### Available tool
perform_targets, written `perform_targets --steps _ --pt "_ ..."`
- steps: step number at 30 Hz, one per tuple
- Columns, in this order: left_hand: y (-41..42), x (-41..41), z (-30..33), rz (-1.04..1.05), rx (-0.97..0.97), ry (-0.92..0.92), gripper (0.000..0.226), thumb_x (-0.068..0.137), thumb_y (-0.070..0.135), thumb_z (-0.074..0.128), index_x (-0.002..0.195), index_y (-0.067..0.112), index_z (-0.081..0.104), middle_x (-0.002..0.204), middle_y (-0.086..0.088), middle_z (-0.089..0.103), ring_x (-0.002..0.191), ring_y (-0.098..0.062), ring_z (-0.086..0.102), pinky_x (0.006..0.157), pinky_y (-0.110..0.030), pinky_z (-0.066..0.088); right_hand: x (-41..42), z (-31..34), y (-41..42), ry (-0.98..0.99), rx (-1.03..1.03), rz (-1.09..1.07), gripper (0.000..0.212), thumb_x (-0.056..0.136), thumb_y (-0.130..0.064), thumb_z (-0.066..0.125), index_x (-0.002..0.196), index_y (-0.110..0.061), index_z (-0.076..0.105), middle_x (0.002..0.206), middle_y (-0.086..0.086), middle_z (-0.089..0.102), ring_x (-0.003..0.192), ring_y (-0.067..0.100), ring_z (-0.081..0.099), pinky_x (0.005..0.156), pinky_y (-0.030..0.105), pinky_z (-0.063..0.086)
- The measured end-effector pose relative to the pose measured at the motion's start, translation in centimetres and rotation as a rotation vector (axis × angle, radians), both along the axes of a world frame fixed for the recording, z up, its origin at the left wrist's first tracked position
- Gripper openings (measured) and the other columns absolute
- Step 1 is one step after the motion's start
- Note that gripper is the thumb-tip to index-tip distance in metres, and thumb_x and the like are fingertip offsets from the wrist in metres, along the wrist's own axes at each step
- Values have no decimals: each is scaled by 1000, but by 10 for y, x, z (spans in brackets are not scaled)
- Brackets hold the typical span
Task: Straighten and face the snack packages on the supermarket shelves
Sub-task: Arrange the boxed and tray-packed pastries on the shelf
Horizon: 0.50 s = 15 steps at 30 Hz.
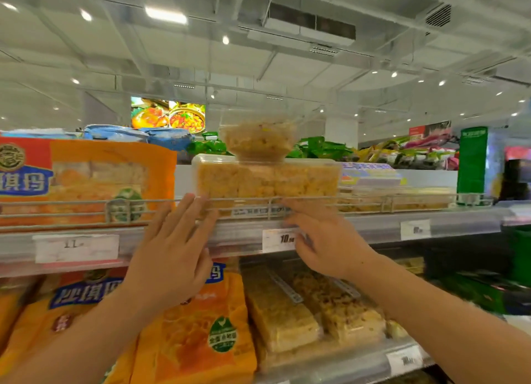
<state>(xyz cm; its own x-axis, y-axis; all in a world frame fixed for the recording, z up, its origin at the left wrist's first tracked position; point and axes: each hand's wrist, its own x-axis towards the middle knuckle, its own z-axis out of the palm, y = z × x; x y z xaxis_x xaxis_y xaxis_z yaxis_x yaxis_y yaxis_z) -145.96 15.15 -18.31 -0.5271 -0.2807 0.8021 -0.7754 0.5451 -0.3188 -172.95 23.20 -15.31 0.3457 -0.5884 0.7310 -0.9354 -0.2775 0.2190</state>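
Observation:
A clear plastic box of yellow puffed snack squares point(267, 179) stands on the top shelf behind a wire rail point(230, 201). A round clear tub of the same kind of snack point(258, 140) sits on top of it. My left hand point(172, 248) reaches up with straight fingers, the tips touching the box's lower left corner at the rail. My right hand point(324, 240) reaches to the box's lower right part, fingers relaxed and touching the rail; whether they touch the box is unclear.
A large orange snack bag point(86, 179) stands left of the box. Flat clear packs point(396, 199) lie to its right. Price tags point(280, 240) line the shelf edge. Below are orange bags point(198, 332) and clear bar packs point(313, 309).

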Motion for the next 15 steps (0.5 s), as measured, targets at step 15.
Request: perform_targets --steps 15 --pt "11 -31 24 152 -6 206 54 78 42 43 115 9 64 108 -12 58 97 -34 54 86 -46 35 -5 38 -1 -115 119 100 33 92 -30 53 125 -24 59 125 -6 61 110 12 56 89 24 44"
